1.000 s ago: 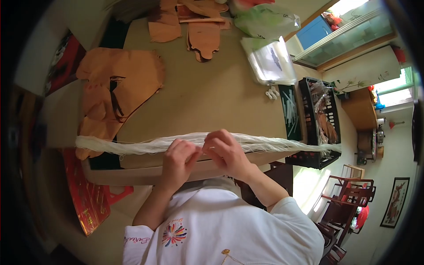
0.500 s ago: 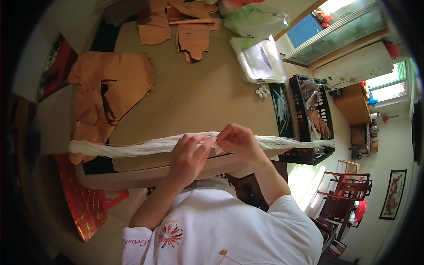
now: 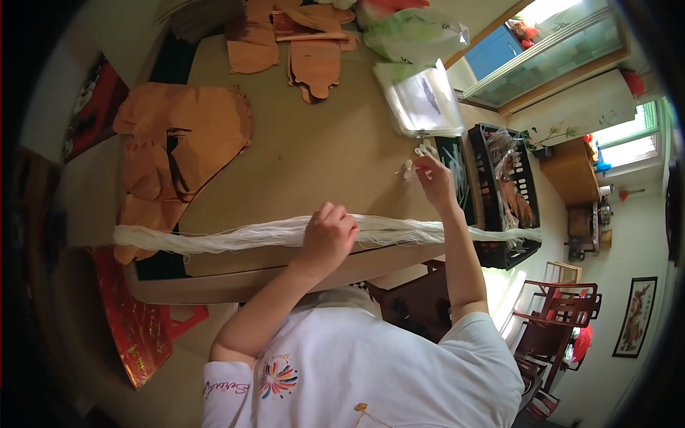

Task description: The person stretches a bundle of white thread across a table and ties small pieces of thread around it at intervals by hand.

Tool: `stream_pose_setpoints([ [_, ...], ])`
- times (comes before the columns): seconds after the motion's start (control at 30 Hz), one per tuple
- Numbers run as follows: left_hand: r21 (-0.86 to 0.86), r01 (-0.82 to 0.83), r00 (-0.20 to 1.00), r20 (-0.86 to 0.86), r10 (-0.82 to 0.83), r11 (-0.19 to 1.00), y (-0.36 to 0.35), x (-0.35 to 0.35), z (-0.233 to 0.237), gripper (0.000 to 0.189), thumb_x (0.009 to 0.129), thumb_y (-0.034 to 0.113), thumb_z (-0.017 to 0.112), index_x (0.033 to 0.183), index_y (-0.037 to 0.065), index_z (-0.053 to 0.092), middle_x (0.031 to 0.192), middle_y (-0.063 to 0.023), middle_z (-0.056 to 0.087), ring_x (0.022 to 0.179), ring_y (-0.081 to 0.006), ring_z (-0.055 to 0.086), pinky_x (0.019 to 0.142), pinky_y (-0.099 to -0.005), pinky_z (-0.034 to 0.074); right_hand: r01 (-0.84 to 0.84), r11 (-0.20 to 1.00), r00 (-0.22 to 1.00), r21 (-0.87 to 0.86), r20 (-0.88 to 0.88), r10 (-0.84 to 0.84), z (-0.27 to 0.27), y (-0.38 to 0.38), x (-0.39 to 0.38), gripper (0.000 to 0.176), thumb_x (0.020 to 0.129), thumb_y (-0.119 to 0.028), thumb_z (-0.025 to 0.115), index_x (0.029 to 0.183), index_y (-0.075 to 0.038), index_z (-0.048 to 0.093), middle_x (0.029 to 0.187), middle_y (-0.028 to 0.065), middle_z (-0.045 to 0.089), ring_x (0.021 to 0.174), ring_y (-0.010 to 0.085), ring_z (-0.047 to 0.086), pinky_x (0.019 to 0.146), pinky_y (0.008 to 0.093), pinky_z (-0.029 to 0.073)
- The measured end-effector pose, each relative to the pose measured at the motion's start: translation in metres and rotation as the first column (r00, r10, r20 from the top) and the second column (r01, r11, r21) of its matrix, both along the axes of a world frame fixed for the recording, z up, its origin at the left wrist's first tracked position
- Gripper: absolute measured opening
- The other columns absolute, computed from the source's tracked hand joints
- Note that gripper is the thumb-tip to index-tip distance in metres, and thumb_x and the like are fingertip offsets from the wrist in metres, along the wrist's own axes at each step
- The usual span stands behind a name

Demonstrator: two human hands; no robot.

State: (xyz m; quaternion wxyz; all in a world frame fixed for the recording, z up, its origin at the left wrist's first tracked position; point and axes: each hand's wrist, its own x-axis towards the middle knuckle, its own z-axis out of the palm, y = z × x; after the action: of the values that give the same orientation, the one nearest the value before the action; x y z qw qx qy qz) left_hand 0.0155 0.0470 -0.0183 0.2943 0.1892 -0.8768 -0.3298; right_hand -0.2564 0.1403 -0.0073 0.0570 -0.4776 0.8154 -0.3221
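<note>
- Lying across table (image 3: 307, 157) front: thread (image 3: 250, 236); likely light, soft, snag-prone; grip whole bundle.
- My left hand (image 3: 330, 234): curled at thread; hold unclear.
- My right hand (image 3: 437, 184): fingers bent at white loops (image 3: 407, 170); grip unclear.

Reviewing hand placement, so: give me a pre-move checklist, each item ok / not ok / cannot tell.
1. Left hand at the white strand bundle: ok, over its middle stretch.
2. Left-hand grip on strands: cannot tell, fingers curled, tips hidden.
3. Right hand at the small white pieces: ok, fingertips right by them.
4. Piece held in right hand: cannot tell, too small at the fingertips.
5. Bundle clear of other items: not ok, left end overlaps the brown sheet, right end crosses the black crate.
</note>
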Motion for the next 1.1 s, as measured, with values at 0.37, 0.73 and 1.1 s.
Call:
stream_pose_setpoints([
  [0.37, 0.521, 0.003, 1.000, -0.001, -0.004, 0.854, -0.008, 0.002, 0.025, 0.008, 0.082, 0.008, 0.062, 0.077, 0.004, 0.057, 0.077, -0.0057, 0.059, 0.075, -0.0177, 0.060, 0.066, -0.0303, 0.048, -0.107, 0.990, 0.994, -0.086, 0.002, 0.108, 0.055, 0.028, 0.078, 0.025, 0.077, 0.001, 0.065, 0.101, -0.001, 0.061, 0.097, 0.0093, 0.064, 0.090, 0.0204, 0.062, 0.078, 0.0276, 0.048],
  [0.73, 0.418, 0.306, 0.925, -0.344, -0.162, 0.855, -0.002, 0.055, 0.106, 0.022, 0.090, 0.002, 0.052, 0.112, 0.004, 0.053, 0.100, -0.0143, 0.064, 0.088, -0.0223, 0.066, 0.076, -0.0324, 0.049, -0.356, 0.721, 0.161, -0.594, 0.721, 0.674, 0.021, -0.051, 0.213, 0.023, 0.088, -0.013, 0.058, 0.108, -0.002, 0.056, 0.107, 0.0075, 0.060, 0.099, 0.0141, 0.055, 0.078, 0.0245, 0.046],
  [1.1, 0.135, -0.218, 0.880, 0.455, 0.135, 0.967, -0.065, 0.162, 0.077, 0.010, 0.079, 0.005, 0.066, 0.088, 0.006, 0.072, 0.082, -0.0120, 0.061, 0.080, -0.0223, 0.059, 0.080, -0.0463, 0.044, -0.326, 0.903, 0.842, -0.280, 0.348, 0.412, 0.063, -0.036, 0.158, 0.006, 0.086, 0.001, 0.058, 0.089, -0.001, 0.063, 0.074, 0.0080, 0.060, 0.059, 0.0137, 0.053, 0.052, 0.0249, 0.041],
])
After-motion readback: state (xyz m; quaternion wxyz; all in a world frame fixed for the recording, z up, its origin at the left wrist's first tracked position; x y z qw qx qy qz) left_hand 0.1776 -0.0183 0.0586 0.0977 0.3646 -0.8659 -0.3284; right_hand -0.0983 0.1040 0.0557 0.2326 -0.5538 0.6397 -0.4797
